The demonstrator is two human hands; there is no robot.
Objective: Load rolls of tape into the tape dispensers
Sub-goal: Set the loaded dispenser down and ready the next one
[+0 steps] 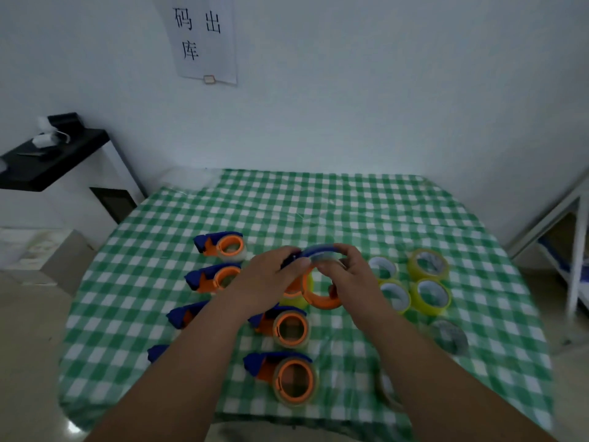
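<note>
Gripping one blue-orange dispenser [314, 275] between them, left hand [271, 282] and right hand [347, 275] pinch its rim.

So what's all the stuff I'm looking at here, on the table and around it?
Loaded tape dispensers: at least six, blue and orange, in rows on the table's left and middle, some partly hidden by the arms.
Held dispenser: one, blue and orange, above the table's middle.
Loose tape rolls: four yellowish, right of the hands; one greyish roll nearer.
Tablecloth: one, green and white check.
Paper sign: one, white, on the wall.
Black shelf: one, far left.
Left hand, right hand: both gripping the held dispenser.
</note>
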